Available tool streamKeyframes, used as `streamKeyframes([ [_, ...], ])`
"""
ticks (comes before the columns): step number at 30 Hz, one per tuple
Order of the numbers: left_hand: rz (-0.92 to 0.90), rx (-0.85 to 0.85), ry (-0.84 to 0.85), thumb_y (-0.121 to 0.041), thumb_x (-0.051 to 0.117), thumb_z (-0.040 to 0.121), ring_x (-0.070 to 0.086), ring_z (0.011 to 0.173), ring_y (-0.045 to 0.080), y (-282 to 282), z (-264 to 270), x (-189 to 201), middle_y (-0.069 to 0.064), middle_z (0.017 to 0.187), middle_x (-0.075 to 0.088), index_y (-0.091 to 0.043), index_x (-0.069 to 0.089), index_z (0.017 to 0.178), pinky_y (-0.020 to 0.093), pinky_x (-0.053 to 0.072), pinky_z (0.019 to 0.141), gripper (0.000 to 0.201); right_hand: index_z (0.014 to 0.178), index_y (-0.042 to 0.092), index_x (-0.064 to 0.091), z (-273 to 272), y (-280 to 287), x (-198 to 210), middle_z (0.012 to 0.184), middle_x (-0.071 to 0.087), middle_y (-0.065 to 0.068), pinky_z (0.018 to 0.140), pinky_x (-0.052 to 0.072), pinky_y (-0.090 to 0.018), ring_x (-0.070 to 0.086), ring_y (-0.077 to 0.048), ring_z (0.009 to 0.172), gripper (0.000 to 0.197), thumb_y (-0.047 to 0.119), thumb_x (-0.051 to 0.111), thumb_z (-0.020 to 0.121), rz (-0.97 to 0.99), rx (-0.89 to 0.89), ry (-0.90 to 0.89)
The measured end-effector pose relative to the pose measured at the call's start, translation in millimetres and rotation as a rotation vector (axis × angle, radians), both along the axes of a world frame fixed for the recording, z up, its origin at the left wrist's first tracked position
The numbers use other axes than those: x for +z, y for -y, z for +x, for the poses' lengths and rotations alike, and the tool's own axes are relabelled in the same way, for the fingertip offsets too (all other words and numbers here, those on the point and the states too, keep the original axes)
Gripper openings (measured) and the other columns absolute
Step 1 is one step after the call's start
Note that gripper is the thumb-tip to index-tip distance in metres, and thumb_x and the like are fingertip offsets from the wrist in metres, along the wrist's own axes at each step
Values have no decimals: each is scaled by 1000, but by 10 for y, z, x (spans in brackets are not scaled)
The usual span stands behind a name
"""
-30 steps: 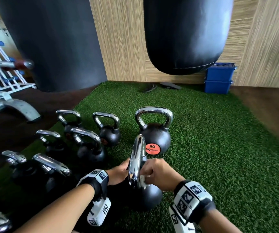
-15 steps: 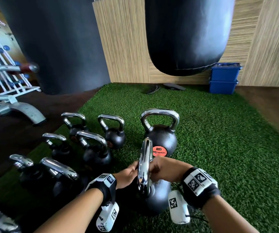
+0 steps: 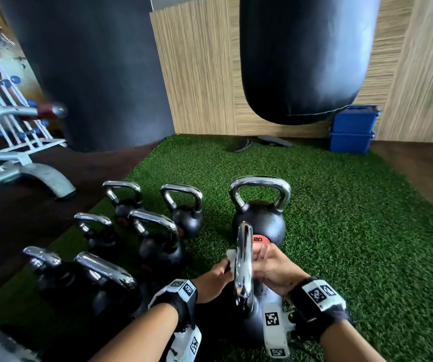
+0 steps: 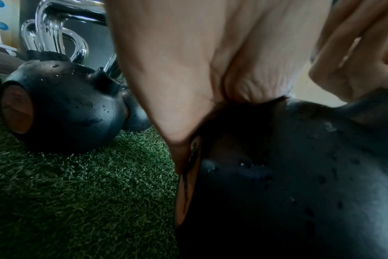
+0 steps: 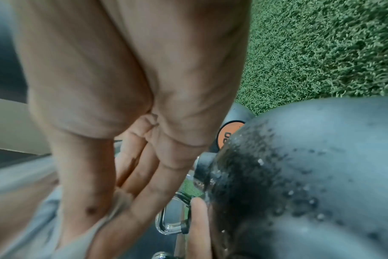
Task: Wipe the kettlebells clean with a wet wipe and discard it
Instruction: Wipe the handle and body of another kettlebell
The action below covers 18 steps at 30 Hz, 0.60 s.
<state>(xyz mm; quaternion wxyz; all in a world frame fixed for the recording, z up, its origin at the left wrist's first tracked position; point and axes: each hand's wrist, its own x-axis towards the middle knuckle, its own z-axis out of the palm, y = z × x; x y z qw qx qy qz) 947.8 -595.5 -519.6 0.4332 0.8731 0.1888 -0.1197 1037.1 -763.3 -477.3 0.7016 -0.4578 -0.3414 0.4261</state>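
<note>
The nearest black kettlebell [image 3: 259,317] stands on the green turf, its chrome handle [image 3: 244,259] turned edge-on to me. A white wet wipe [image 3: 230,259] shows just left of the handle, running through its opening. My left hand [image 3: 227,265] pinches that end. On the handle's right side my right hand [image 3: 258,254] is curled, and in the right wrist view its thumb and fingers pinch the wipe [image 5: 115,208]. Water drops bead on the kettlebell's body [image 5: 310,166]. The left wrist view shows the same wet body [image 4: 299,175] under my palm.
A larger kettlebell marked 20 [image 3: 259,220] stands just behind. Several smaller kettlebells [image 3: 158,246] crowd the left. Two black punching bags [image 3: 304,61] hang ahead, with blue bins [image 3: 351,131] by the wall and a white rack [image 3: 14,142] at far left. Open turf [image 3: 353,231] lies to the right.
The wipe, earlier at the right side of the handle in my right hand, now pokes out on the left, where my left hand has taken hold. Both hands sit higher on the handle.
</note>
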Motion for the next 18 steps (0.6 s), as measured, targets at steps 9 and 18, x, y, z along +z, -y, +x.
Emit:
streamKeyframes([
  [9, 36, -195, 11, -84, 20, 67, 7, 151, 8, -19, 18, 41, 7, 168, 7, -22, 7, 161, 24, 8, 122, 114, 96, -19, 65, 56, -130, -17, 93, 69, -36, 62, 62, -35, 70, -32, 66, 23, -15, 70, 74, -182, -533, -138],
  [18, -40, -165, 57, -88, 26, 66, 17, 152, 15, -59, 45, 5, 6, 166, 16, -26, 11, 161, 34, 14, 124, 115, 65, 8, 72, 263, -181, 23, 60, 72, -6, 42, 47, -16, 64, -10, 46, 15, 1, 84, 69, -387, -784, 199],
])
